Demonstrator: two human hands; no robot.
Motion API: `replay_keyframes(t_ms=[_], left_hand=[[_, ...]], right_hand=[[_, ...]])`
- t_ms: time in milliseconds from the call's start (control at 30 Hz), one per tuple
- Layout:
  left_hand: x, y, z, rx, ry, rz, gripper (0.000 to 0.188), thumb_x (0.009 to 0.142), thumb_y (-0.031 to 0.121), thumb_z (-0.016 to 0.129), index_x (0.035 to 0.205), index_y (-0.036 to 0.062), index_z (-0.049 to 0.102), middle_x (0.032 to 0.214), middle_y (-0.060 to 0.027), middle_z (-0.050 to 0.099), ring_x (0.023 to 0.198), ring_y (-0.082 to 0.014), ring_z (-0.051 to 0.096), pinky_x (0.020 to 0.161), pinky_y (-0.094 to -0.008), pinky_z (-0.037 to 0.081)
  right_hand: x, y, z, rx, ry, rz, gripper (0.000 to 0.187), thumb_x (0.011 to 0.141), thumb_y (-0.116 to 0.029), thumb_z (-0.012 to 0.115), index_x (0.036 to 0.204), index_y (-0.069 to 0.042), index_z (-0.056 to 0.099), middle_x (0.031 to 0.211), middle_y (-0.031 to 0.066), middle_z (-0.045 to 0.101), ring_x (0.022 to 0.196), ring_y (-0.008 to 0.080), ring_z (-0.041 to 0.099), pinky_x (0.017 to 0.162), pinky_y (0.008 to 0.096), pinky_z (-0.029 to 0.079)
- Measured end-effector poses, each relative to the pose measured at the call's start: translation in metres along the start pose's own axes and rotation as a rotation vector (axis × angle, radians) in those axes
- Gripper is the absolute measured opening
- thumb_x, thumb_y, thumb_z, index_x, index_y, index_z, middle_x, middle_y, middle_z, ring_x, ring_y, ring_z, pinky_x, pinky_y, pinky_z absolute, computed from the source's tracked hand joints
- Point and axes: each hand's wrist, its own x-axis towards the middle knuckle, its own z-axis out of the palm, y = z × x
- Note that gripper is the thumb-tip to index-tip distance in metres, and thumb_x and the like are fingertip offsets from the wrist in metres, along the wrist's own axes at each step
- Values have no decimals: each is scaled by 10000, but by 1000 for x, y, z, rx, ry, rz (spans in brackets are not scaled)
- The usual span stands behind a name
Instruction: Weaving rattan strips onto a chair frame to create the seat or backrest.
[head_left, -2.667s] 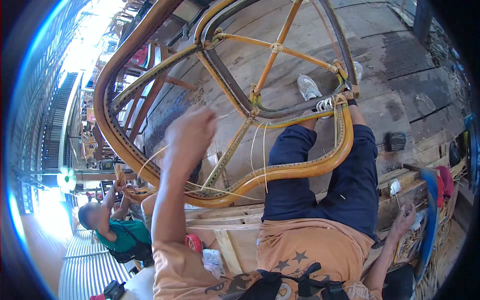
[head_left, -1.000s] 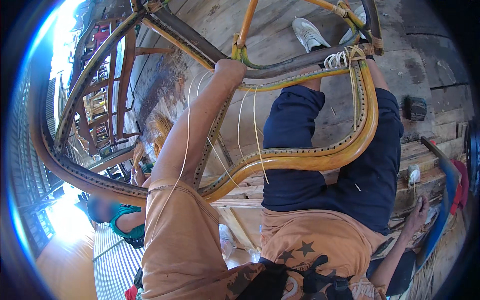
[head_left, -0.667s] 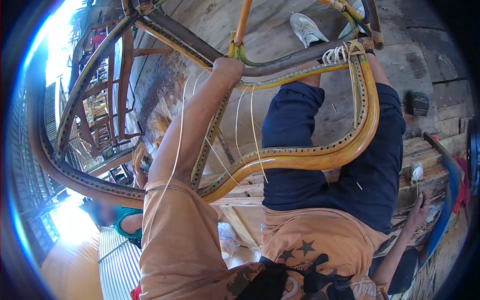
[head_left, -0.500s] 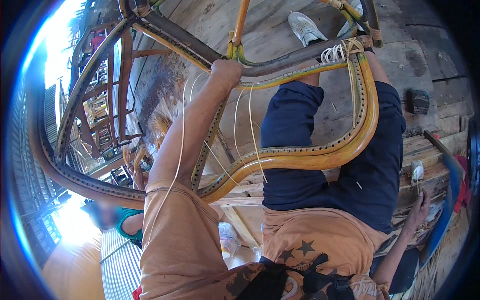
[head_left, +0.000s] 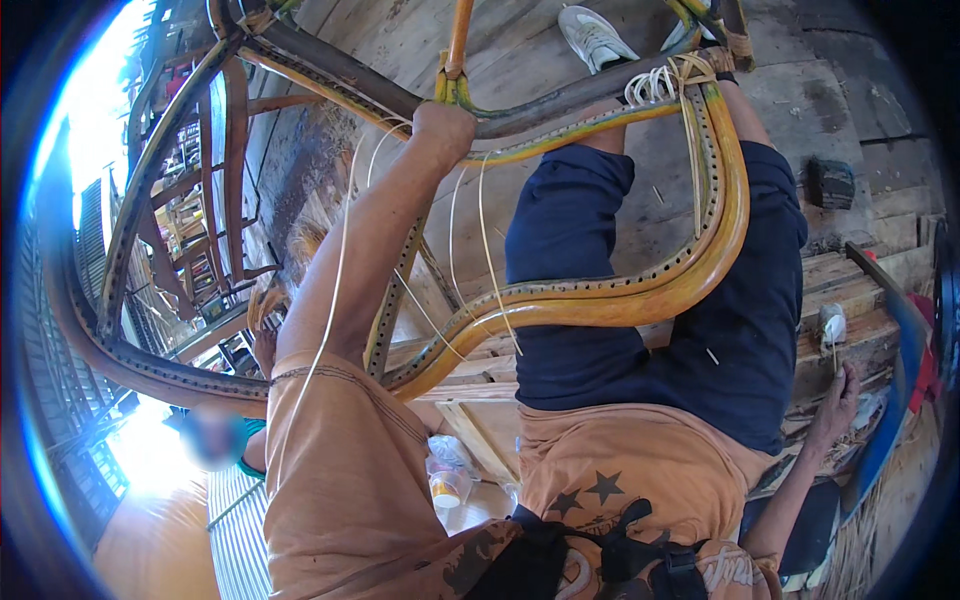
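A curved yellow-brown rattan furniture frame (head_left: 620, 300), with a line of small holes along its rails, lies across my lap. My left hand (head_left: 445, 132) is closed around its far rail, beside an upright pole. Thin pale cane strands (head_left: 335, 290) hang loose from the holes near that hand. More cane is wound in white loops (head_left: 650, 87) at the far right corner. Low at the right, my right hand (head_left: 842, 402) pinches a thin stick (head_left: 835, 357). Its far end meets a small white lump (head_left: 832, 322) whose kind I cannot make out.
Dark frame parts (head_left: 160, 370) curve away at the left, near stacked wooden frames (head_left: 235, 170). A person in a green top (head_left: 255, 450) is at the lower left. A plastic cup (head_left: 445, 492) stands by my left sleeve. A dark block (head_left: 832, 183) rests on the plank floor.
The frame and my left hand on it sit slightly farther left and up in the picture. My right hand still holds the stick by the white lump. More of the plastic cup shows.
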Motion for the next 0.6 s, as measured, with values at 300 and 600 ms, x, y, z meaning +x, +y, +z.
replay_keyframes(t_ms=[300,600], left_hand=[[0,13,11,170,73,150,157,780,130,542,814,128,695,825,-51,675,774,-213,659,599,-337,518],[7,5,70,68,519,209,128,685,124,550,601,70,630,610,-114,573,621,-280,593,527,-401,457]], right_hand=[[1,-6,2,-23,4,2,292,920,-194,469,1089,25,561,1029,93,593,953,153,528,871,269,391],[-7,-20,-20,-125,70,57,251,906,-190,479,1038,-3,582,987,96,607,937,186,556,858,278,400]])
